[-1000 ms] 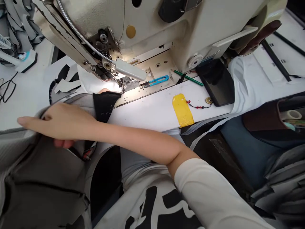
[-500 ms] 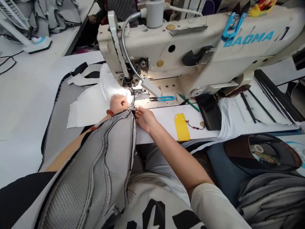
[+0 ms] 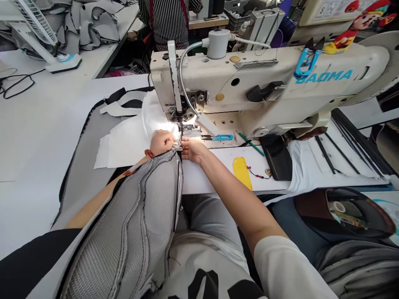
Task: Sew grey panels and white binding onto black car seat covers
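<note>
A long grey fabric piece with dark seams (image 3: pixel 131 224) lies over my left forearm, and its narrow end reaches the needle area of the sewing machine (image 3: pixel 199 79). My left hand (image 3: pixel 162 142) is closed on the fabric's end, just left of the presser foot. From the right, my right hand (image 3: pixel 192 150) pinches the fabric's near edge, close in front of the foot. White fabric (image 3: pixel 124 141) spreads under and beside my left hand. The lamp on a bent metal tube lights the spot. My fingertips are partly hidden by the fabric.
Blue thread snips (image 3: pixel 222 137) and a green pencil (image 3: pixel 252 144) lie on the machine bed. To the right are a black phone (image 3: pixel 276 158), a yellow tag (image 3: pixel 242 172) and white strips. A white fan (image 3: pixel 46 50) stands at left. A person in stripes (image 3: pixel 170 25) is behind the machine.
The view has shifted, so the machine and table sit lower and further right. Both hands stay on the fabric's end near the presser foot, with little other visible movement.
</note>
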`<action>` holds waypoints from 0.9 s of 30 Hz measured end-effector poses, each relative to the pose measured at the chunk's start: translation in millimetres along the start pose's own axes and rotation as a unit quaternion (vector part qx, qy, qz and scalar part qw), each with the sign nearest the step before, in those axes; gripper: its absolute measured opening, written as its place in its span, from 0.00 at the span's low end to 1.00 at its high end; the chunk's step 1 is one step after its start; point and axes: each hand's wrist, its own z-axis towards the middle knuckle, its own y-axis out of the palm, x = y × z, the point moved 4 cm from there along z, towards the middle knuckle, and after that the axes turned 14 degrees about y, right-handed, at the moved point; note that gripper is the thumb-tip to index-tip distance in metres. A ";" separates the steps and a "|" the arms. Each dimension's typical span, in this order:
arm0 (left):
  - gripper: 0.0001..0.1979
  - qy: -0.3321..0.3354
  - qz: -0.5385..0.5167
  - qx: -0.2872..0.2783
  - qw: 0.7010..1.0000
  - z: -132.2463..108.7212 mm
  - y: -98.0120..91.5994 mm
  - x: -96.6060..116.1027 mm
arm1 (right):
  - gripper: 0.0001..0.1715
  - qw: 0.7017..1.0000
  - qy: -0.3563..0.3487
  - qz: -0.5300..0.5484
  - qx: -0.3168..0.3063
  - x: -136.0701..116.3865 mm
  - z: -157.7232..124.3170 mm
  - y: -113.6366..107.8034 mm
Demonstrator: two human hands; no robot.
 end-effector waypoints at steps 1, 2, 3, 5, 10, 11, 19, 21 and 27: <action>0.09 -0.003 0.026 -0.051 0.998 0.4 1.7 1.6 | 0.14 1.000 0.001 -0.007 0.006 -0.7 -0.4 -0.2; 0.09 -0.010 0.055 -0.105 0.993 0.4 3.1 2.9 | 0.18 1.000 0.004 -0.013 0.016 -1.5 -0.9 -0.6; 0.09 -0.018 0.086 -0.155 0.984 0.2 3.6 3.9 | 0.21 0.999 0.006 -0.018 0.026 -2.4 -1.9 -1.2; 0.11 -0.023 0.134 -0.231 0.963 -0.8 2.5 6.5 | 0.24 0.999 0.003 -0.022 0.040 -2.8 -7.0 -3.6; 0.19 0.030 0.154 -0.298 0.942 -7.7 -1.7 15.7 | 0.14 0.992 0.001 -0.112 0.066 33.6 -49.7 -21.4; 0.19 0.044 0.155 -0.301 0.940 -10.1 -1.2 17.8 | 0.23 0.987 0.031 -0.149 0.048 52.4 -61.1 -23.4; 0.18 0.066 0.175 -0.249 0.950 -18.7 6.6 25.5 | 0.35 0.996 0.071 -0.026 -0.053 192.3 -93.3 7.8; 0.19 0.074 0.155 -0.236 0.957 -17.3 7.6 20.9 | 0.33 0.998 0.025 0.049 -0.029 201.5 -83.8 15.5; 0.18 0.072 0.124 -0.228 0.963 -0.7 10.9 4.0 | 0.28 0.995 -0.055 0.085 -0.001 192.1 -69.6 23.8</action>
